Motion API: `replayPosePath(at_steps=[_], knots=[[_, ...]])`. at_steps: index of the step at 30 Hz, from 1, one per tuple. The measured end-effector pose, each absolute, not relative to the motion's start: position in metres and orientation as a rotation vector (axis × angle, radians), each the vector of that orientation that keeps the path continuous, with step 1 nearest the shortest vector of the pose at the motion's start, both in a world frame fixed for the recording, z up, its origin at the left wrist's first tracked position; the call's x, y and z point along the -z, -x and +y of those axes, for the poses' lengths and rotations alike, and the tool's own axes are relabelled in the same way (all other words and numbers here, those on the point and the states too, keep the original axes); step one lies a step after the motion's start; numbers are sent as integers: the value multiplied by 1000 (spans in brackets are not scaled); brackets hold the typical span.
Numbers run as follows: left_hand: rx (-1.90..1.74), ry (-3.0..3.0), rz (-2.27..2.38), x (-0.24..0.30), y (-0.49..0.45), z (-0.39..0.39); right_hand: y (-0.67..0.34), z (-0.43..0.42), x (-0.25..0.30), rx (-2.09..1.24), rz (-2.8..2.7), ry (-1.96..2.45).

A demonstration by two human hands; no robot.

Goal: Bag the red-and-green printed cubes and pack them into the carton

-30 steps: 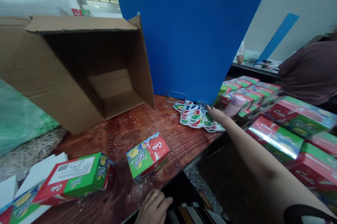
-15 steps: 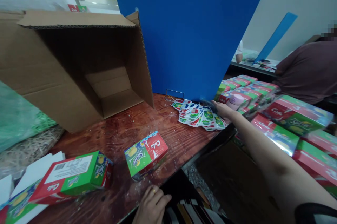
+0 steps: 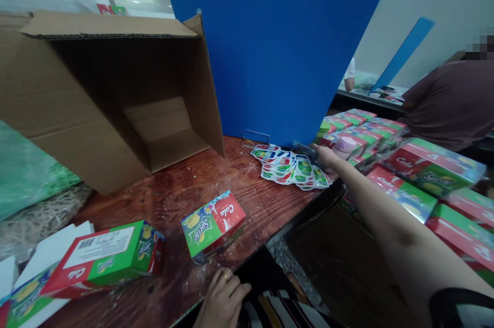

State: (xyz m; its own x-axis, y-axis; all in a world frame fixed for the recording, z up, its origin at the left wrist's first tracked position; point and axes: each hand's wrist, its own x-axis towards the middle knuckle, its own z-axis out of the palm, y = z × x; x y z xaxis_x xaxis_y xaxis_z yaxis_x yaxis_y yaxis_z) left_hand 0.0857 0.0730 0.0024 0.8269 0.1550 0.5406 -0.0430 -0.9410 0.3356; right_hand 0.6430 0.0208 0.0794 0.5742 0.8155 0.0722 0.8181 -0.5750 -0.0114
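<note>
My right hand (image 3: 326, 157) is stretched out to the far right edge of the table, closed round a dark object (image 3: 304, 149) whose kind I cannot make out. Just beside it lies a fanned pile of glossy printed labels (image 3: 287, 167) in green, red and white. Near the front edge rests my left hand (image 3: 223, 297), a ring on one finger, its fingers curled in with nothing visible in them. A Cola and Sprite box (image 3: 213, 225) stands just beyond it, untouched. Another such box (image 3: 102, 258) lies on white card sheets (image 3: 54, 248) at the left.
A large open cardboard carton (image 3: 88, 112) lies on its side at the back left. A blue panel (image 3: 278, 55) stands behind the labels. Wrapped Cola and Sprite boxes (image 3: 432, 166) are stacked at the right, near a pink-lidded item (image 3: 345, 147). A person (image 3: 455, 102) sits beyond them.
The dark object in my right hand shows more plainly above the labels, and the hand has shifted slightly. My left hand stays put.
</note>
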Motion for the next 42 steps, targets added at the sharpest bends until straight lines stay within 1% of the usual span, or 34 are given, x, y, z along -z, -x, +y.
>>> replayPosePath(at_steps=[10, 19, 32, 42], knots=[[-766, -2728, 75, 5, -85, 75, -640, 34, -75, 124, -1358, 2806], [-816, -2712, 93, 3, -85, 72, -636, 26, -78, 156, -1276, 2874], [-773, -2716, 128, 1, -88, 71, -622, 32, -60, -92, -1396, 2939], [-713, -2732, 171, 12, -86, 70, -649, 39, -75, -128, -1343, 2847]])
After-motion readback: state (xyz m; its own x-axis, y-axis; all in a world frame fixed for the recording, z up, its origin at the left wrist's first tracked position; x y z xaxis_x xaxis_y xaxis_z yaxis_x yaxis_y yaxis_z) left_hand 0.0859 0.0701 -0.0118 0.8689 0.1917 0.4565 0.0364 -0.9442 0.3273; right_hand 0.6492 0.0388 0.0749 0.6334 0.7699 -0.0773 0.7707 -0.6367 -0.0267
